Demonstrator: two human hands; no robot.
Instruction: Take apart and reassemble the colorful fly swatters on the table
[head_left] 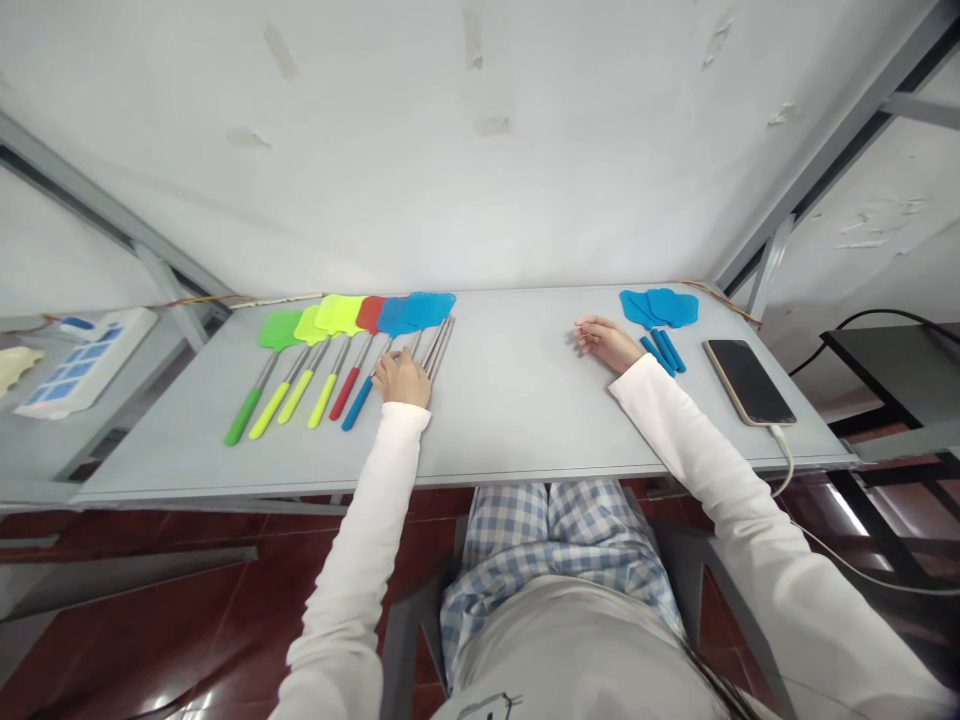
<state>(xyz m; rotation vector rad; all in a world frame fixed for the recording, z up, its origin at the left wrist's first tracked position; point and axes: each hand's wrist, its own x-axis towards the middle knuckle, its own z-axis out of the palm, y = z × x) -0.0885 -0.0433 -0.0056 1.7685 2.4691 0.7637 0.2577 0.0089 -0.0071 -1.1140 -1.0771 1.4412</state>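
My left hand (401,378) rests on the table with its fingers curled down over the lower part of a blue fly swatter (429,309); the handle is hidden under the hand. Right beside it lie several bare metal rods (439,348). To its left several finished fly swatters form a row: green (279,328), yellow (339,314), red (369,313) and another blue one. Above the right side of the table, my right hand (607,342) has loosely bent fingers, apart, with nothing seen in them. Nearest to it are blue swatter heads (660,306) and blue handles (667,350).
A phone (750,382) with a white charging cable (784,455) lies at the right of the grey table (517,400). On the far left is a white power strip (88,362). A wall (525,200) closes off the back, and metal frame posts (772,250) flank both sides.
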